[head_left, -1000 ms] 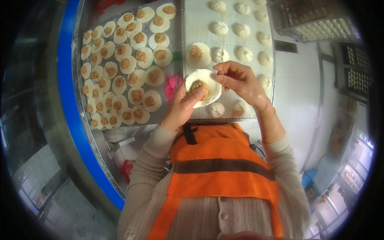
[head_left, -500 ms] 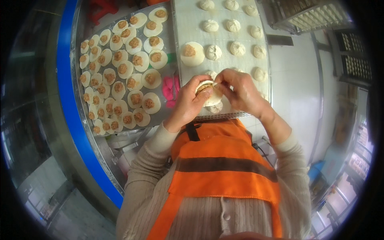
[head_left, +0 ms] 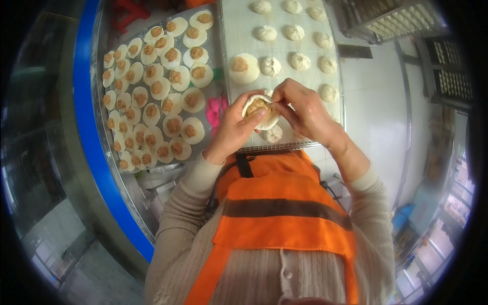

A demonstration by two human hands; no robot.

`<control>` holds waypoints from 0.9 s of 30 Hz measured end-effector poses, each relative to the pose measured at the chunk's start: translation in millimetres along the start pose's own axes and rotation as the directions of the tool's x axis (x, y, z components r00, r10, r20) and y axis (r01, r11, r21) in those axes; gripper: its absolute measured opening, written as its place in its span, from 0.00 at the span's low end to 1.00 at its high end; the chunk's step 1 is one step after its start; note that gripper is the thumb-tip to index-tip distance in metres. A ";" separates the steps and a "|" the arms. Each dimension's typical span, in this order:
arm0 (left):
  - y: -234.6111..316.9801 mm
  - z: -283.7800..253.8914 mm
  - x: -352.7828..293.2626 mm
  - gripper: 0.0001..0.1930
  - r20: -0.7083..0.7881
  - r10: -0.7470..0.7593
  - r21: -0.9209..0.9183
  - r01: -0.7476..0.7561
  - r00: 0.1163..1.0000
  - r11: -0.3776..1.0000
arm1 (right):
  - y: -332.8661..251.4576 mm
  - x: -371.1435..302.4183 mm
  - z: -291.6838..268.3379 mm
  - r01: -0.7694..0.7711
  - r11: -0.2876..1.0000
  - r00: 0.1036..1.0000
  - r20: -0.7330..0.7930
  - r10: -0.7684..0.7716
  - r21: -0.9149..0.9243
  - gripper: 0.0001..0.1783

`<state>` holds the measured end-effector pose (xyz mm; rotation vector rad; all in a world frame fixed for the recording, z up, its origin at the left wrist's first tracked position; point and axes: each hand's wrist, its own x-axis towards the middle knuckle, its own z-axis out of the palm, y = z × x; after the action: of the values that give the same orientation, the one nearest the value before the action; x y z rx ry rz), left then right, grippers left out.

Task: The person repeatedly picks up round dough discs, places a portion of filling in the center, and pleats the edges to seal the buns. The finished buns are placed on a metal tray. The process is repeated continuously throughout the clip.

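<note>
A partly folded bun (head_left: 262,111), its brown filling showing in the middle, is held above the near end of the right tray (head_left: 247,43). My left hand (head_left: 235,122) cradles it from the left, thumb lying on the filling. At the bun's right edge my right hand (head_left: 303,109) pinches the dough rim between thumb and fingertips. Beyond the hands lies a flat wrapper with filling (head_left: 244,69). Pleated, closed buns (head_left: 301,61) stand in rows beside it, and one closed bun (head_left: 272,133) sits just under the held one.
On the left a dark tray (head_left: 207,108) carries many wrappers topped with filling (head_left: 175,77). A bright pink cloth-like thing (head_left: 213,113) lies between the trays. Along the far left runs a blue edge (head_left: 86,101). Racks with buns (head_left: 404,23) stand at the upper right.
The held bun has turned and tilted, so more of its filling faces up. My right hand has shifted slightly left along the rim; my left hand keeps hold.
</note>
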<state>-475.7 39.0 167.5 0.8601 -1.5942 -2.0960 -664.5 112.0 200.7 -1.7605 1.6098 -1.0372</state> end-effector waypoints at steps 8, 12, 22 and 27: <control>-28.4 4.1 -0.3 0.20 -0.043 0.140 0.292 -0.122 0.989 0.949 | 2.0 -6.5 6.2 0.143 0.989 0.984 0.111 -0.137 -0.047 0.18; -17.8 -0.5 5.6 0.22 0.059 0.219 0.448 -0.222 0.974 0.866 | 1.9 -0.1 7.8 0.070 0.997 0.996 0.062 -0.068 -0.022 0.11; -4.7 6.7 5.9 0.19 -0.079 0.389 0.405 -0.327 0.918 0.854 | 2.5 2.6 -8.8 0.065 0.997 0.998 0.020 -0.066 0.030 0.06; -5.2 7.5 10.4 0.20 -0.078 0.289 0.506 -0.211 0.954 0.836 | -1.1 2.5 -4.8 0.145 0.986 0.981 0.138 -0.133 -0.079 0.10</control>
<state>-488.1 39.4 161.2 0.8790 -2.0687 -1.4212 -667.9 110.2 204.8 -1.9818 1.4891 -0.9015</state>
